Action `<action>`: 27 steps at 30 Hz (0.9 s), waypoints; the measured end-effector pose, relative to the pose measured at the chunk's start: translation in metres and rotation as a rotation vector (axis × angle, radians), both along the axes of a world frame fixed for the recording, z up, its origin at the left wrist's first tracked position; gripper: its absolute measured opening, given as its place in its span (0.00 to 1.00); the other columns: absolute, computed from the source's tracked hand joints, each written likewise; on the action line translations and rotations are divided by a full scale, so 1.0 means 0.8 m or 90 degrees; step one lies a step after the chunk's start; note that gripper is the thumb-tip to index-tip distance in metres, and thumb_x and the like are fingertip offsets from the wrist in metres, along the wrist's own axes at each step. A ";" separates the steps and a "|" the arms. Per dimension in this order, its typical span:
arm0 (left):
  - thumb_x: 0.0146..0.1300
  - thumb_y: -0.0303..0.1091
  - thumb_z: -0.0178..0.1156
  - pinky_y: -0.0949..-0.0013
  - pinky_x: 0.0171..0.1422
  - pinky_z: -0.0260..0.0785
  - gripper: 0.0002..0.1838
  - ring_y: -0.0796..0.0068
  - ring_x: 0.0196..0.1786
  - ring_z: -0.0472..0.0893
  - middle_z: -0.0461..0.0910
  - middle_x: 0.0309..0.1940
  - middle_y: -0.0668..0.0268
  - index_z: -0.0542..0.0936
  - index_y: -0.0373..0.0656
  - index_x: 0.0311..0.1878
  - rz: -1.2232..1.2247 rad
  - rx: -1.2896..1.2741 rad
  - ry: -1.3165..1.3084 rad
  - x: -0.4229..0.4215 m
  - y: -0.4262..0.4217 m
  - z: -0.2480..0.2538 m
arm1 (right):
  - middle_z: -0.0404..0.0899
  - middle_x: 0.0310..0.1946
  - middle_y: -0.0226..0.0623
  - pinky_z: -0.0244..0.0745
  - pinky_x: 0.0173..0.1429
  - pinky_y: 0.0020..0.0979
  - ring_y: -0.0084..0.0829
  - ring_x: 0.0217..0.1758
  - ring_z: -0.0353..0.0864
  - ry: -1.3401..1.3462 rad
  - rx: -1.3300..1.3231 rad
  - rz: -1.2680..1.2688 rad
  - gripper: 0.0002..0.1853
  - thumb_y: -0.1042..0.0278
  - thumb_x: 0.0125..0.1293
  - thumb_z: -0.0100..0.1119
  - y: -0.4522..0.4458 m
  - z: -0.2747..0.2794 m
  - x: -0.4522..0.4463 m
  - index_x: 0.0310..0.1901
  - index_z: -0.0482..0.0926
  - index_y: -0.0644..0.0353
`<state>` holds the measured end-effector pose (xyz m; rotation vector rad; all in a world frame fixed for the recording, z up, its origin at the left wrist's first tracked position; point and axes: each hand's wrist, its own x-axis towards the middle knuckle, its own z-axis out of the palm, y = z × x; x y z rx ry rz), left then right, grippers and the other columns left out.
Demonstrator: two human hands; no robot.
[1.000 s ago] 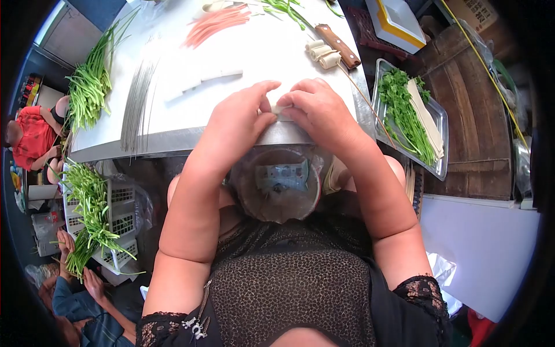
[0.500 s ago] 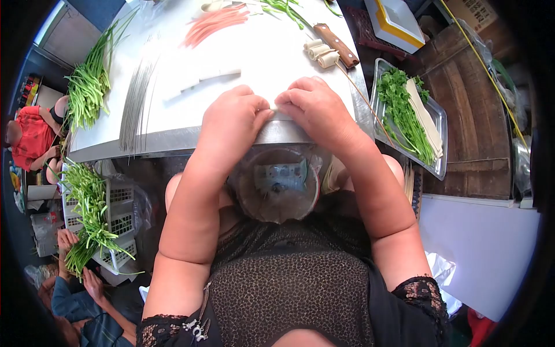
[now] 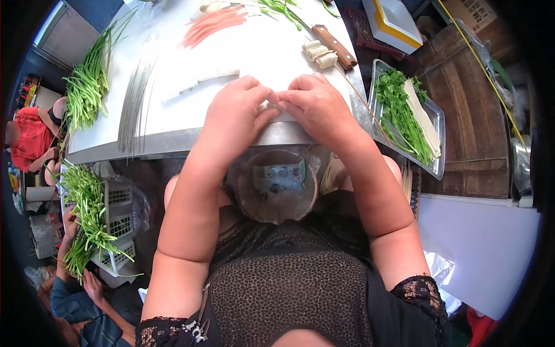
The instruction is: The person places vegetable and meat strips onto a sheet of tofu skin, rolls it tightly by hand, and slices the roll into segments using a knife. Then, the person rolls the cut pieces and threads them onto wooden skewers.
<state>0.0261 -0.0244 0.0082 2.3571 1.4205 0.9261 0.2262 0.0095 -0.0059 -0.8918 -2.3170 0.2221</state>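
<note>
Over the near edge of the white table (image 3: 167, 124), my left hand (image 3: 238, 110) and my right hand (image 3: 317, 109) meet with fingertips pinched together. Between them shows a bit of a pale strip (image 3: 267, 106) resembling tofu skin; the fingers hide most of it. More whitish strips (image 3: 208, 77) lie on the tabletop just beyond my left hand. Past my right hand, several pale rolls (image 3: 318, 54) sit threaded on a thin skewer (image 3: 361, 98), beside a knife with a brown wooden handle (image 3: 335, 47).
Thin metal skewers (image 3: 134, 98), green stalks (image 3: 87, 92) and pink strips (image 3: 214, 26) lie on the table. At right, a metal tray (image 3: 440, 118) holds leafy herbs (image 3: 399, 98) and pale sheets (image 3: 421, 118). A bucket (image 3: 277, 202) stands below. Another person's hands (image 3: 92, 284) touch greens at left.
My two hands have come closer together, their fingertips now touching around the pale strip. The left hand has shifted slightly up and right. At left, the other person's upper hand has moved.
</note>
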 end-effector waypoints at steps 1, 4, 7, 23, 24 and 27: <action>0.58 0.34 0.71 0.59 0.45 0.73 0.10 0.58 0.40 0.80 0.79 0.34 0.61 0.86 0.43 0.41 -0.002 0.001 0.001 0.001 0.000 -0.001 | 0.81 0.35 0.37 0.76 0.50 0.40 0.43 0.43 0.79 0.001 0.001 -0.002 0.06 0.67 0.61 0.67 0.001 0.000 0.002 0.39 0.87 0.55; 0.61 0.34 0.69 0.59 0.46 0.73 0.08 0.57 0.41 0.80 0.79 0.33 0.61 0.86 0.43 0.41 0.016 0.010 0.024 0.003 0.005 -0.003 | 0.82 0.37 0.39 0.76 0.53 0.41 0.45 0.44 0.80 0.074 -0.062 0.009 0.09 0.67 0.59 0.69 0.008 -0.001 0.011 0.41 0.86 0.55; 0.63 0.35 0.67 0.58 0.47 0.73 0.07 0.57 0.42 0.80 0.80 0.33 0.61 0.86 0.42 0.41 0.028 0.027 0.037 0.005 0.008 -0.005 | 0.82 0.40 0.41 0.76 0.55 0.42 0.48 0.46 0.80 0.116 -0.106 0.049 0.12 0.68 0.57 0.70 0.011 -0.002 0.014 0.43 0.85 0.56; 0.65 0.32 0.65 0.57 0.53 0.74 0.11 0.55 0.48 0.81 0.80 0.43 0.58 0.83 0.42 0.48 0.078 0.011 0.056 0.006 0.028 -0.015 | 0.81 0.44 0.39 0.77 0.57 0.41 0.45 0.52 0.80 0.049 -0.093 -0.064 0.11 0.70 0.61 0.68 0.025 0.000 -0.007 0.45 0.85 0.55; 0.64 0.32 0.65 0.56 0.53 0.74 0.11 0.55 0.48 0.81 0.80 0.44 0.58 0.82 0.42 0.49 0.079 0.023 0.062 0.006 0.030 -0.019 | 0.81 0.44 0.38 0.77 0.57 0.41 0.45 0.52 0.80 0.020 -0.097 -0.087 0.11 0.69 0.61 0.68 0.027 -0.001 -0.009 0.46 0.85 0.54; 0.64 0.32 0.65 0.56 0.53 0.75 0.10 0.55 0.48 0.81 0.79 0.44 0.58 0.83 0.42 0.47 0.113 0.122 -0.046 0.011 0.029 -0.024 | 0.81 0.44 0.38 0.77 0.57 0.41 0.44 0.52 0.80 0.004 -0.124 -0.102 0.10 0.68 0.61 0.69 0.034 -0.001 -0.011 0.45 0.86 0.52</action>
